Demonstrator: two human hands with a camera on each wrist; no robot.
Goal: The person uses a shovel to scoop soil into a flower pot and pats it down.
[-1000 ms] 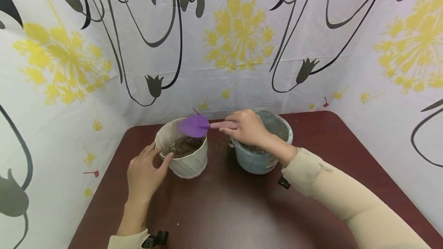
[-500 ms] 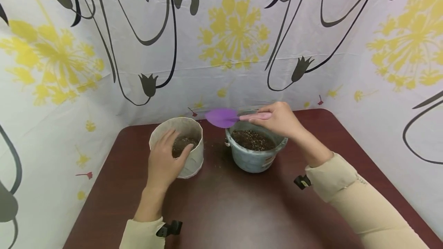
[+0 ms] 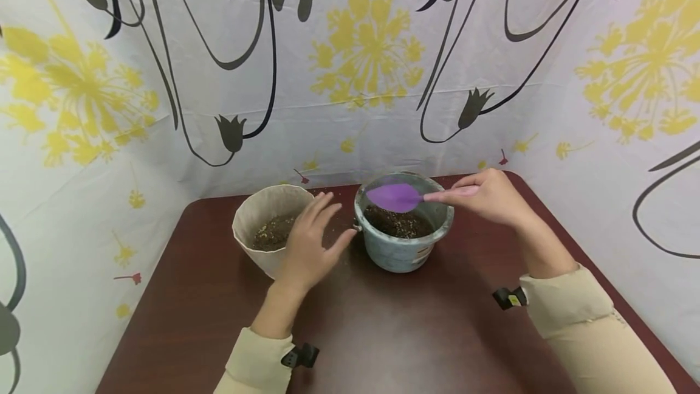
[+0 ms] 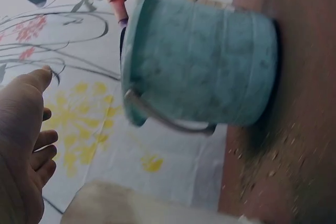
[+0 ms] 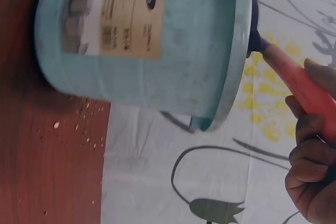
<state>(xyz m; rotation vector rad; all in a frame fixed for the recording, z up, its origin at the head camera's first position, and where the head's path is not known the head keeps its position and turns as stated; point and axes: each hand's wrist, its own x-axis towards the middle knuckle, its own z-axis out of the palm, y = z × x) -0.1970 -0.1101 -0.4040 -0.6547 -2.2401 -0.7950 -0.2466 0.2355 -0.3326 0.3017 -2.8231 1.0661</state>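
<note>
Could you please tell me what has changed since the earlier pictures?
The right hand carried the purple trowel right, from over the white pot to over the blue bucket. The left hand moved right, away from the pot's left rim. Pot and bucket stayed put, trowel still gripped.

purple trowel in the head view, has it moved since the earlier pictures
Yes, rightward: judged against the blue bucket, the purple trowel has gone from the white pot to the bucket's mouth.
</note>
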